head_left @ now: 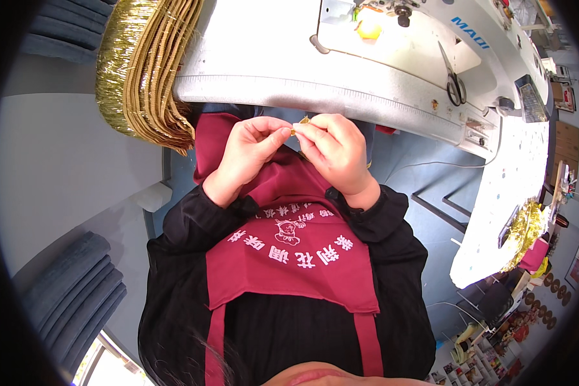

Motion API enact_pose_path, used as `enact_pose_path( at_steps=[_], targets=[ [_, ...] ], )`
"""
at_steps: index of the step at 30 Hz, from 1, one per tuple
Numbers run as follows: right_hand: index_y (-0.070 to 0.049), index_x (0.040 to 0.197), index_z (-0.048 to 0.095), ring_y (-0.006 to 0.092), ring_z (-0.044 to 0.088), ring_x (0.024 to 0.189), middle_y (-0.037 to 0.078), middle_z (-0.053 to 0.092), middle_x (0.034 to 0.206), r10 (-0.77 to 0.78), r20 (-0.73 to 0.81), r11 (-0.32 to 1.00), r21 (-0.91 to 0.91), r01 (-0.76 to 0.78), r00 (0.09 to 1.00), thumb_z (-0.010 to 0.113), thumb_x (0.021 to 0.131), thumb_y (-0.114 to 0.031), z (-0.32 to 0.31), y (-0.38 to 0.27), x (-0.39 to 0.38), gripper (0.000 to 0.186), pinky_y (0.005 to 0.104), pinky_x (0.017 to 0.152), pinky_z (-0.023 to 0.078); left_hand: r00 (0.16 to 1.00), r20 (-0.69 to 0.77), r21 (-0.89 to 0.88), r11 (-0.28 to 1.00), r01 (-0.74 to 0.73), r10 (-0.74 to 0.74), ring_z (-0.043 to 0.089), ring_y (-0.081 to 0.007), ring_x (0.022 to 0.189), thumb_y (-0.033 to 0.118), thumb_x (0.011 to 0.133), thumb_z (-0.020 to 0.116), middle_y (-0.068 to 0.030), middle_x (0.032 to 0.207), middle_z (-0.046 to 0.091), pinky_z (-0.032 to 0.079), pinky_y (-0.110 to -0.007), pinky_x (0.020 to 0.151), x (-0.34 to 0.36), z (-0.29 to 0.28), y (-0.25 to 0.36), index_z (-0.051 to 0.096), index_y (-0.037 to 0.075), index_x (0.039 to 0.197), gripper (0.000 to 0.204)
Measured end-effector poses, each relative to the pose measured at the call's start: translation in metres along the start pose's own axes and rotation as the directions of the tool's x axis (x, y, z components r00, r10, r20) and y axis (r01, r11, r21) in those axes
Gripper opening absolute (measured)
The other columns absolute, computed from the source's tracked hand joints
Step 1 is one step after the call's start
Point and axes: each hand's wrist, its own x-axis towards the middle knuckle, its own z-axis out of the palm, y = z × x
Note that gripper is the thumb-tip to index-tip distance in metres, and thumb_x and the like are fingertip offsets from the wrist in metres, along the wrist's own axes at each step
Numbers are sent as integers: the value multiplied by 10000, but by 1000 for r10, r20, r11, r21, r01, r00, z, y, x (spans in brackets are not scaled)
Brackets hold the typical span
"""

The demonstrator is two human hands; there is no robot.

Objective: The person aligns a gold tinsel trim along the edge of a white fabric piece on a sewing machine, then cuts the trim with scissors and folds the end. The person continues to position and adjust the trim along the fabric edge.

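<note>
Both hands meet above my lap, just off the front edge of the sewing table (251, 87). Between their fingertips shows a small gold piece (304, 119), mostly covered by the fingers; its exact kind is too small to make out. My left hand (252, 153) pinches at its left side with thumb and forefinger. The right hand (336, 149) closes on it from the other side, fingers bent together. Beneath them lies the dark red apron (283, 177) that I wear over black sleeves.
A thick stack of gold tinsel fringe strips (151, 71) hangs over the table's left edge. At the right stands a white sewing machine (495, 55), with black-handled scissors (455, 87) beside it. More gold tinsel (527, 231) lies on the side table (495, 212). A cable (431, 163) runs below.
</note>
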Motion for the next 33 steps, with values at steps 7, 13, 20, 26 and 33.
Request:
enact_pose_path(
  at_steps=[7, 13, 20, 26, 33],
  targets=[
    [-51, 959, 698, 233, 640, 707, 56, 625, 871, -98, 37, 973, -204, 104, 994, 777, 725, -41, -2, -1, -4, 248, 337, 604, 518, 970, 72, -419, 876, 239, -231, 319, -21, 481, 116, 976, 659, 53, 663, 494, 239, -197, 424, -2, 5, -7, 674, 9, 975, 108],
    [-62, 903, 650, 219, 629, 682, 56, 608, 876, -7, -19, 994, -111, 5, 1000, 753, 738, -41, -3, 1, -5, 196, 326, 578, 511, 966, 96, -426, 867, 258, -241, 324, -27, 480, 128, 980, 655, 51, 654, 485, 247, -199, 424, -7, 8, -6, 674, 9, 990, 122],
    [-48, 870, 636, 177, 605, 623, 74, 597, 866, 134, -58, 991, -5, -135, 989, 721, 774, 15, -5, 4, -10, 143, 300, 540, 496, 963, 94, -397, 878, 267, -251, 338, -24, 478, 100, 967, 668, 48, 658, 514, 251, -198, 425, -11, 13, -5, 693, 9, 999, 99],
    [-55, 887, 630, 139, 605, 622, 63, 585, 892, 319, -169, 947, 75, -311, 932, 697, 771, 81, -29, 8, -6, 190, 290, 537, 491, 982, 19, -309, 933, 182, -185, 344, -19, 466, 80, 964, 667, 47, 666, 570, 254, -197, 418, -13, 8, -5, 715, 9, 1004, 94],
    [-75, 888, 649, 245, 611, 672, 66, 599, 860, 83, -54, 997, -2, -84, 995, 776, 730, -25, -14, -11, -11, 209, 343, 596, 504, 989, -37, -237, 962, 133, -146, 353, -18, 459, 82, 962, 672, 55, 620, 540, 263, -199, 417, -13, 10, -6, 708, 12, 997, 86]
  ],
)
